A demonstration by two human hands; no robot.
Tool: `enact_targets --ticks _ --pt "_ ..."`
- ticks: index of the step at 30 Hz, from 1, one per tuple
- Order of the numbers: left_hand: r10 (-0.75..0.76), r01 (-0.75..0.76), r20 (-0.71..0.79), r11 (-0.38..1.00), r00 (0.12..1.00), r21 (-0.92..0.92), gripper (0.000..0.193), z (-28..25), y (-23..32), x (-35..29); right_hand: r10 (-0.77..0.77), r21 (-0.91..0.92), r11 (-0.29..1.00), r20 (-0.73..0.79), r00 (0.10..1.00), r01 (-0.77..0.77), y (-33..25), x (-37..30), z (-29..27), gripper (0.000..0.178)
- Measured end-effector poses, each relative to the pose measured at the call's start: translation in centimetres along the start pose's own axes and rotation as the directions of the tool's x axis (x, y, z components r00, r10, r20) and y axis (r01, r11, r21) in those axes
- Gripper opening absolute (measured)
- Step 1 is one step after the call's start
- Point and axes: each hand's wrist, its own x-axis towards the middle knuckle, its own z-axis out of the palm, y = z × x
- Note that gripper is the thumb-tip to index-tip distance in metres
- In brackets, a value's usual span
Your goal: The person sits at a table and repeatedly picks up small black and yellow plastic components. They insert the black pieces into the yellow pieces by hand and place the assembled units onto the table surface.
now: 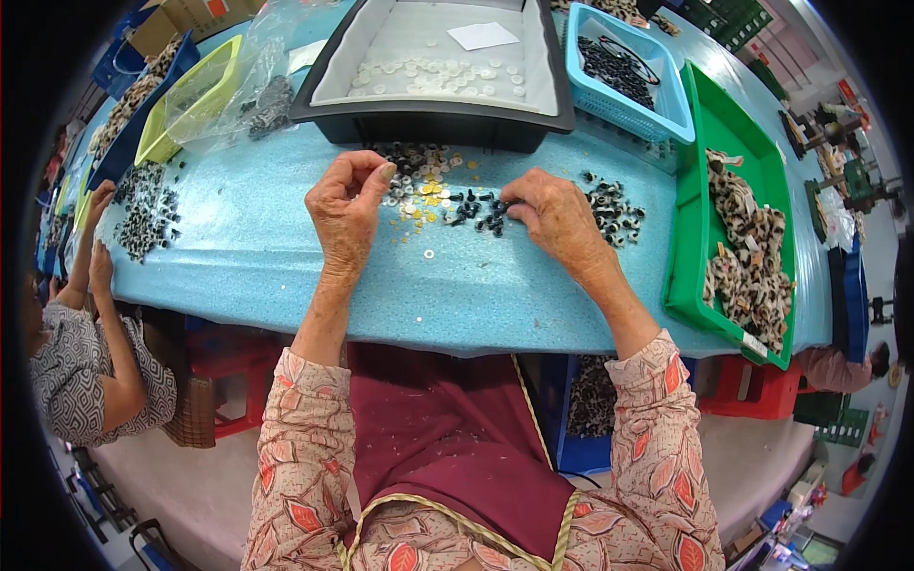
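Above the blue-covered table, my left hand [345,211] is closed, thumb against its curled fingers; what it pinches, if anything, is too small to make out. Beside it lie white washers [404,190] mixed with small yellow discs [433,190]. My right hand [560,217] reaches in from the other side, thumb and fingers pinched at the edge of a cluster of small black stemmed pieces [466,206]. One such piece seems to be between its fingertips. A further heap of black pieces [614,211] sits just beyond that hand's outer side.
A black tray [438,131] lined in white holds white discs at the back. To its right stand a light-blue basket [666,119] of black pieces and a green crate [687,257] of spotted plush pieces. Another person's hands [99,238] are at a black heap [145,214], far left.
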Motion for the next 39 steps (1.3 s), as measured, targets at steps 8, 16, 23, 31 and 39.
enact_targets --ticks 8,16,23,31,39 --pt "0.178 -0.261 0.288 0.923 0.941 0.284 0.015 -0.7 1.3 0.3 0.124 0.198 0.973 -0.031 0.992 -0.116 -0.4 0.9 -1.0 0.009" --pt "0.116 -0.239 0.379 0.924 0.918 0.298 0.014 -0.2 1.4 -0.2 0.123 0.495 0.864 -0.024 0.992 -0.095 -3.3 4.3 -0.2 0.009" --pt "0.091 -0.332 0.505 0.849 0.858 0.412 0.012 -1.3 4.2 -0.8 0.197 0.747 0.657 -0.036 0.980 -0.105 -3.9 4.9 1.7 0.008" --pt "0.100 -0.375 0.632 0.871 0.769 0.318 0.016 -2.2 4.7 -2.5 0.235 0.824 0.553 -0.015 0.972 -0.121 -2.8 4.9 1.9 0.011" --pt "0.067 -0.364 0.590 0.841 0.805 0.401 0.018 -1.6 3.1 -4.6 0.231 0.820 0.544 0.059 0.971 -0.179 -2.6 4.4 1.9 0.011"
